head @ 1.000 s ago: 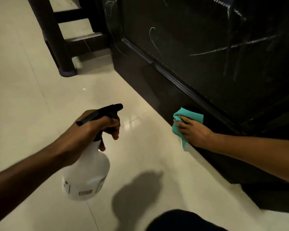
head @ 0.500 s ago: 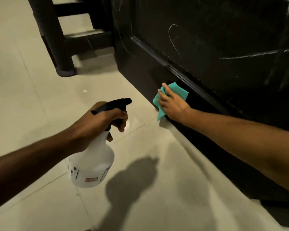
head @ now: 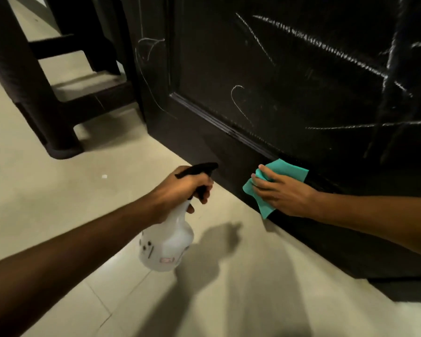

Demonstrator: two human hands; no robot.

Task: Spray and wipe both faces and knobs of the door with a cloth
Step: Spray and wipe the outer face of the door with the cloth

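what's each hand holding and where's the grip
The left hand grips the spray bottle by its neck, under the black trigger head. The right hand presses the teal cloth flat against the door.

Two bare forearms, sleeveless to the frame edge, no jewellery

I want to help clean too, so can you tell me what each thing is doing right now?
Left hand: grips the spray bottle by its black trigger head.
Spray bottle: held above the floor, nozzle toward the door.
Right hand: fingers flat, presses the cloth on the door.
Cloth: teal, crumpled, against the door's bottom rail.
Door: dark, marked with white scribbles.
Chair: standing on the floor.
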